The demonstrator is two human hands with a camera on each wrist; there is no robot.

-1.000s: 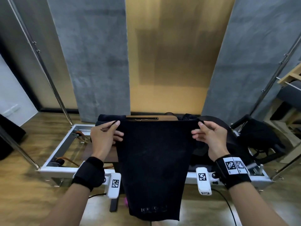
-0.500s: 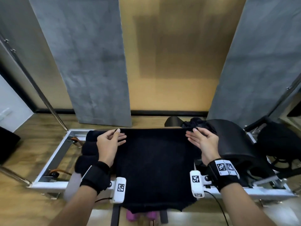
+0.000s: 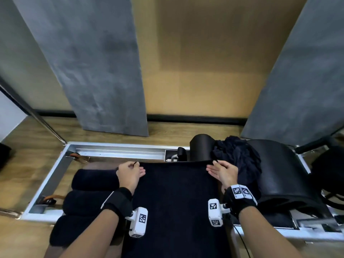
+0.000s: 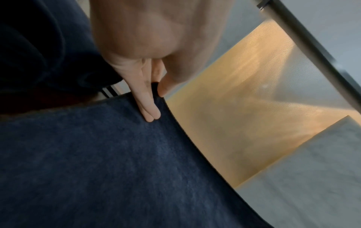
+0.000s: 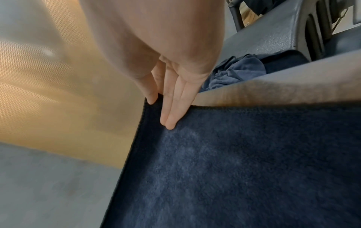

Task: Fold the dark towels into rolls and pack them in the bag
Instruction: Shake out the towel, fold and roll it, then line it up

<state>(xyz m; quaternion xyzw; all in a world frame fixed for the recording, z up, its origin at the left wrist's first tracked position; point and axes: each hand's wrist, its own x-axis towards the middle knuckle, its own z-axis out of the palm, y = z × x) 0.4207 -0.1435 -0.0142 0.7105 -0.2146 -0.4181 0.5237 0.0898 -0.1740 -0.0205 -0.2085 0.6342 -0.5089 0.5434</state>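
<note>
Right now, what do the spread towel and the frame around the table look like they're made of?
Spread towel: soft dark navy terry or microfibre, judging by its fuzzy matte nap and stitched edge. Frame: likely aluminium or painted metal, with a smooth silvery sheen and straight channels.

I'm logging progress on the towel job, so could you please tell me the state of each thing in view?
Flat towel: spread out, unrolled, far corners pinched.
Left hand: pinching the far left corner.
Right hand: pinching the far right corner.
Rolled towels: three rolled, lying side by side on the left.
Crumpled towel: bunched, unfolded.
</note>
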